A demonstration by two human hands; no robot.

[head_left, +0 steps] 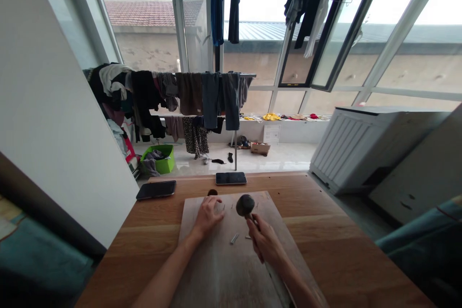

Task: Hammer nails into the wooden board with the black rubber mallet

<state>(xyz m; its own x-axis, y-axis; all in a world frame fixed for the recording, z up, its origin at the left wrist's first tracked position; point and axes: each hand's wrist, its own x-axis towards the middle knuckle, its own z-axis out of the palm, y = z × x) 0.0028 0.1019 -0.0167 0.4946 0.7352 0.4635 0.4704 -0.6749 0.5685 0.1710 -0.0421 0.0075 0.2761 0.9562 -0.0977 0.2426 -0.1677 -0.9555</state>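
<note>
My left hand rests at the far left part of a pale wooden board, fingers bent, with a gap between thumb and forefinger. Just beyond its fingertips a thin nail stands up from the board. My right hand is wrapped around the handle of a mallet with a round black head, held over the board. More thin upright nails show near the head, partly hidden by it. Loose metal nails lie in the middle of the board, left of my right hand.
The board lies on a wooden table. One phone lies at the table's left edge, another phone at the far edge. A dark round object sits behind my left hand. Beyond are a laundry rack and a green basket.
</note>
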